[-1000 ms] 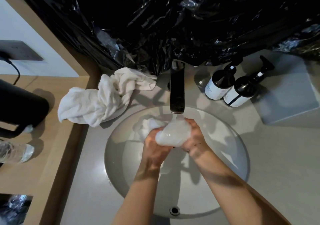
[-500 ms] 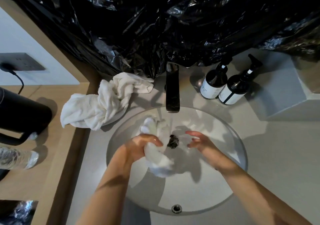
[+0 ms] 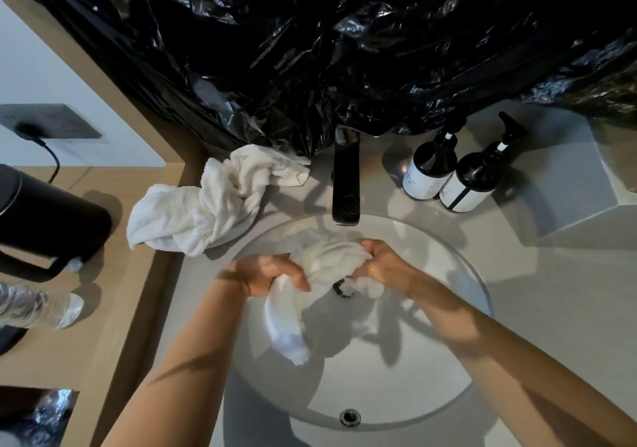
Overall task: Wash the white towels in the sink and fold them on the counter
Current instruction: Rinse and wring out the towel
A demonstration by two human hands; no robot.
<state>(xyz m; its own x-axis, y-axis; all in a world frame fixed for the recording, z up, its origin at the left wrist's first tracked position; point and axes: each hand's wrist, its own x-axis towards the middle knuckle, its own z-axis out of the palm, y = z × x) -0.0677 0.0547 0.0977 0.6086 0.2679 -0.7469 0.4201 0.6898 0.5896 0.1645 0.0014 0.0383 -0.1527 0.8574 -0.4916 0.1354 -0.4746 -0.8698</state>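
left hand (image 3: 272,274) and right hand (image 3: 382,264) both fingers curled gripping wet white towel (image 3: 324,264) over sink (image 3: 448,377), second towel (image 3: 206,205) bunched on counter (image 3: 551,308) left of faucet (image 3: 345,184)

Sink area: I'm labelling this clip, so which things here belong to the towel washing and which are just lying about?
Part of the job:
- towel in the sink, gripped by left hand and right hand
- crumpled towel on the counter
- sink
- tap

Lying about:
- two pump bottles
- black kettle
- plastic water bottle
- black plastic sheet
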